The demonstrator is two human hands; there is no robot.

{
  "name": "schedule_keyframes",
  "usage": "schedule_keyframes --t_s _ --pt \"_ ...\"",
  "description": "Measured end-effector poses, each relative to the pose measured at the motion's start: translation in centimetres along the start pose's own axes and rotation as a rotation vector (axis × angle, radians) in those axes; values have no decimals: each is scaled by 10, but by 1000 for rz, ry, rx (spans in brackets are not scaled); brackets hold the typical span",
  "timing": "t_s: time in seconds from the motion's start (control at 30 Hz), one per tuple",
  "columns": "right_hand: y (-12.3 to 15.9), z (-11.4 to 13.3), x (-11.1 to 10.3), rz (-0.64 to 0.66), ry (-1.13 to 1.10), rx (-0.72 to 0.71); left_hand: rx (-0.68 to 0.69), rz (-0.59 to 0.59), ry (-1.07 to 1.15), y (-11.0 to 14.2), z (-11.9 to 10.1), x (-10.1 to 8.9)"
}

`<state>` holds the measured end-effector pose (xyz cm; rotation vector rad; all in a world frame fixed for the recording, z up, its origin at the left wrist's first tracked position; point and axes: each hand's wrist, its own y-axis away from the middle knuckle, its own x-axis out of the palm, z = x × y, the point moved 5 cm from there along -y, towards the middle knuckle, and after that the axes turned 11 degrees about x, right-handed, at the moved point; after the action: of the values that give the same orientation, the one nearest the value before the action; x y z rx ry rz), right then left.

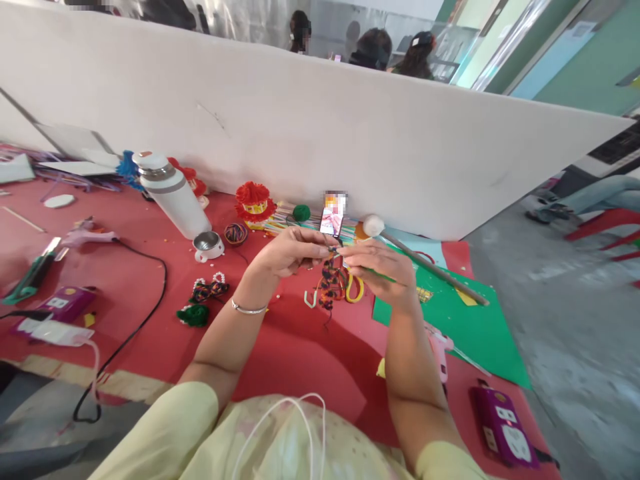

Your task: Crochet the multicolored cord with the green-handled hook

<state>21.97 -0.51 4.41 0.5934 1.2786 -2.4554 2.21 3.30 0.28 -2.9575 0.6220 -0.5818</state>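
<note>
1. Currently, the left hand (293,252) has thumb and forefinger pinched together, with no visible gap, on the upper end of a multicoloured yarn strip (329,283).
2. The right hand (383,267) meets it from the other side, fingers bent, fingertips right beside the pinch. Whether they grip anything cannot be told; the detail is too small.
3. Yarn strip: hangs directly below the joined fingertips, over the red table (300,347), loose thread at its lower end.
4. Beside the strip, below the grip: a yellow loop handle (355,288) on the right-hand side, a pale green hook-shaped piece (311,299) on the left-hand side.
5. Just beyond the grip: a phone (333,217), screen lit. Near it, to the left, a green yarn ball (301,213).
6. Farther left of the grip: a multicoloured yarn ball (235,233), a cup (213,252) and a white flask (173,198). Nearer the body on that side: a beaded yarn piece (210,289) and a green yarn bundle (193,315), close together.
7. Right of the grip: a green sheet (465,327) with a long stick (435,268) lying across its far part. A pink glue gun (440,350) lies beside the right forearm.
</note>
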Motion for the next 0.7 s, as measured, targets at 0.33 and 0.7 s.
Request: schedule_keyframes --t_s 0.33,0.7 --pt "5 -13 -8 137 -267 259 100 115 -207 -1 -3 8" --pt "6 -33 32 -164 -404 307 195 -78 -15 -3 -3 3"
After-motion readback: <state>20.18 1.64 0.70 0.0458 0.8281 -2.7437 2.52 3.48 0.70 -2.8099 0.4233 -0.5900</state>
